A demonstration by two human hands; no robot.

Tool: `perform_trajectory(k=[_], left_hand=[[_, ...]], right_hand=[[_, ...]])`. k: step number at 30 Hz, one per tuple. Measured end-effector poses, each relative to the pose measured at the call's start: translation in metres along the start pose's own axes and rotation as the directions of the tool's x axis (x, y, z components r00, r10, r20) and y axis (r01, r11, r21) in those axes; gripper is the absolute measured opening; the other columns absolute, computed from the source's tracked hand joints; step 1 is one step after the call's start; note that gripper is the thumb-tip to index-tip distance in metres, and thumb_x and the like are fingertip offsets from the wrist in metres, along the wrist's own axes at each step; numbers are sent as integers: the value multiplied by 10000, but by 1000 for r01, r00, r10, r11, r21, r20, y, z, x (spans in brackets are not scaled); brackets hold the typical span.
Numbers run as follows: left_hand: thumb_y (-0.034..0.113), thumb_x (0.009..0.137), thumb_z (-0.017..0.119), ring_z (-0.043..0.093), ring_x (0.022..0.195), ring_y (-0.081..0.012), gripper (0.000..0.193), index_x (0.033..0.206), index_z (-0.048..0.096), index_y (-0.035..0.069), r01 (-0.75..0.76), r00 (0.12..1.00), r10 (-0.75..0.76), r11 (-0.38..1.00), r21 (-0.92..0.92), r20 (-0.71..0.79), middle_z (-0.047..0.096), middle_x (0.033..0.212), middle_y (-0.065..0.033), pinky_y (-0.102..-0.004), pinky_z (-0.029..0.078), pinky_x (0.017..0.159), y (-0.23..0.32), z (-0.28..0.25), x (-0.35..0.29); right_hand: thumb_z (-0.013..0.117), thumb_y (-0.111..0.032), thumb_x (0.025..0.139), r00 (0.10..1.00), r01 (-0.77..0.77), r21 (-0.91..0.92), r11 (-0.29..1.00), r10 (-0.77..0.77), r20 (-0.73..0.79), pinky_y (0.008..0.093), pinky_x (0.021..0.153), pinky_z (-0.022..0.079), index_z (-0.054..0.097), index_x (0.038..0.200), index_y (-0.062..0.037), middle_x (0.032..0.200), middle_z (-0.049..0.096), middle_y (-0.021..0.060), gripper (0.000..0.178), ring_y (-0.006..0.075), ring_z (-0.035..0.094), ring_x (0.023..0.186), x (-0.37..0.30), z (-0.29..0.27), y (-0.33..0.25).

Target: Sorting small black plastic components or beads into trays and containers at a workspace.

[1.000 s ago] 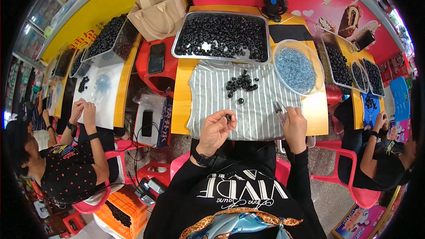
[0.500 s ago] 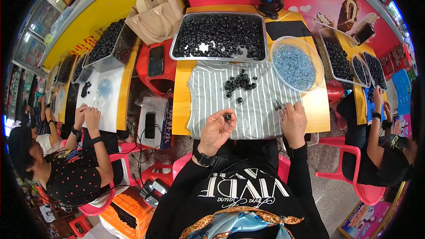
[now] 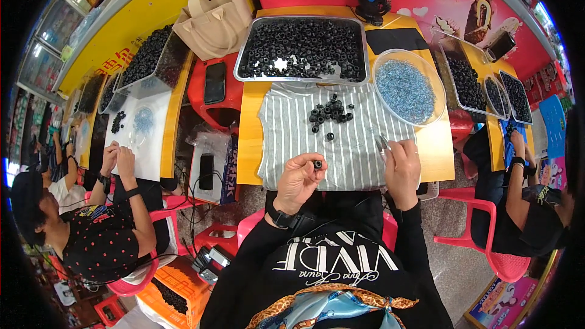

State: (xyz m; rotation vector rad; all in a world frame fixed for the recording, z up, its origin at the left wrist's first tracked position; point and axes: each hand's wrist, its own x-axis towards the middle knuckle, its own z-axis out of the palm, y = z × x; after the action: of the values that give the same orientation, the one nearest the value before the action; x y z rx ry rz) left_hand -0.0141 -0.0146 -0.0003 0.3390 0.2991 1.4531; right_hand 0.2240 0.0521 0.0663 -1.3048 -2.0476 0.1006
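Observation:
My left hand (image 3: 300, 180) pinches a small black ring-shaped part (image 3: 317, 164) between thumb and fingertips, its round opening facing up. My right hand (image 3: 403, 170) is closed around slim pointed tweezers (image 3: 382, 144), whose tips rest over a grey-and-white striped cloth (image 3: 286, 140). A loose pile of the same black parts (image 3: 329, 113) lies on the cloth ahead of my hands, with one part (image 3: 330, 136) a little nearer. To the right of the pile stands a round clear tub (image 3: 407, 88) full of tiny bluish pieces.
A metal tray (image 3: 241, 67) of black parts stands behind the cloth on the yellow table (image 3: 248, 146). A black fan (image 3: 373, 3) sits at the back. On the left are a red stool (image 3: 219, 113) with a phone (image 3: 214, 83). People work at tables on both sides.
My left hand has shifted slightly right with the black part, which now tilts differently. My right hand has moved a little left and its fingers have changed position on the tweezers.

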Motion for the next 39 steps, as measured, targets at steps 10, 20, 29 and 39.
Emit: perform_trajectory(k=[10, 20, 29, 39], left_hand=[[243, 863, 725, 609, 778, -163, 542, 1274, 532, -52, 84, 996, -85, 994, 66, 16, 635, 983, -117, -272, 500, 722, 0, 8, 1], [72, 876, 672, 633, 967, -149, 695, 1465, 315, -16, 108, 990, -109, 994, 16, 86, 627, 1150, -111, -286, 537, 824, 5, 14, 0], [-37, 818, 662, 638, 1042, -197, 724, 1457, 322, -32, 126, 987, -142, 973, 191, 72, 620, 1212, -152, -297, 566, 827, 9, 11, 0], [134, 783, 797, 615, 1093, -198, 794, 1421, 369, -67, 116, 985, -150, 942, 316, 83, 608, 1231, -155, -290, 529, 912, 6, 19, 1]], right_hand=[[676, 30, 794, 975, -112, 694, 711, -57, 215, 345, 722, 487, 649, 1005, 8, 934, 595, 147, 214, 299, 617, 849, -1, 22, -68], [618, -89, 898, 883, -314, 766, 561, -124, 453, 294, 763, 503, 669, 1135, -26, 1092, 604, 133, 250, 222, 595, 994, 0, 28, -62], [629, -124, 883, 827, -353, 782, 514, -220, 517, 309, 836, 462, 667, 1152, -78, 1110, 566, 91, 275, 212, 572, 986, 7, 27, -61], [634, -70, 874, 815, -411, 822, 394, -245, 525, 280, 776, 461, 638, 1040, -39, 1040, 514, 56, 169, 124, 536, 881, 0, 35, -52]])
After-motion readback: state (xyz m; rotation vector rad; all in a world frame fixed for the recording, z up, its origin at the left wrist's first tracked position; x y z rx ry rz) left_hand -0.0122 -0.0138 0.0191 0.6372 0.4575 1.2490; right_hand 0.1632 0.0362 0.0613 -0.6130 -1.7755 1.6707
